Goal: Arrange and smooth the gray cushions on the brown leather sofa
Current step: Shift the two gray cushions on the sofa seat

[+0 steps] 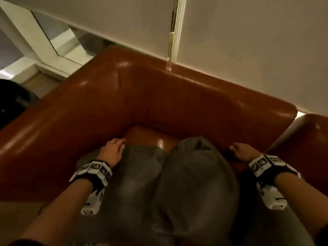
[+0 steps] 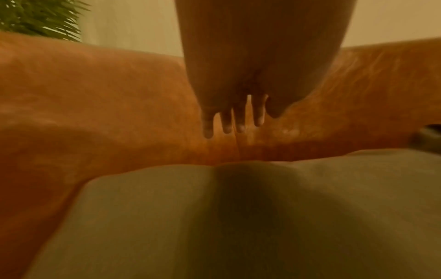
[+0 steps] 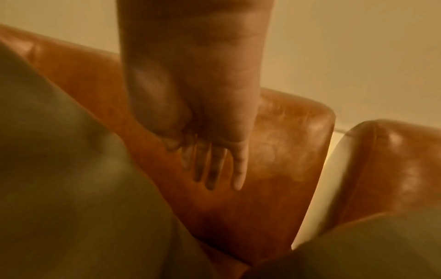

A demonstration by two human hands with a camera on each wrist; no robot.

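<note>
Left hand point(image 1: 113, 151), fingers straight, at gray cushions point(image 1: 159, 189) 10 o'clock | right hand point(image 1: 242, 151), fingers straight, at 2 o'clock | brown leather sofa point(image 1: 74, 118)

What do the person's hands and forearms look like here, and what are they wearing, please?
Both hands, left hand and right hand, are bare, with no gloves. Each wrist carries a black band ringed with white square tiles printed with black marker patterns, plus a white camera unit underneath. The forearms are bare.

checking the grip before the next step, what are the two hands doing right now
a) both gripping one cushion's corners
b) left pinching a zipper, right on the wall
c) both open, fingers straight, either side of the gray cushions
c: the left hand and right hand show straight fingers holding nothing, flanking the gray cushions on the sofa.
</note>
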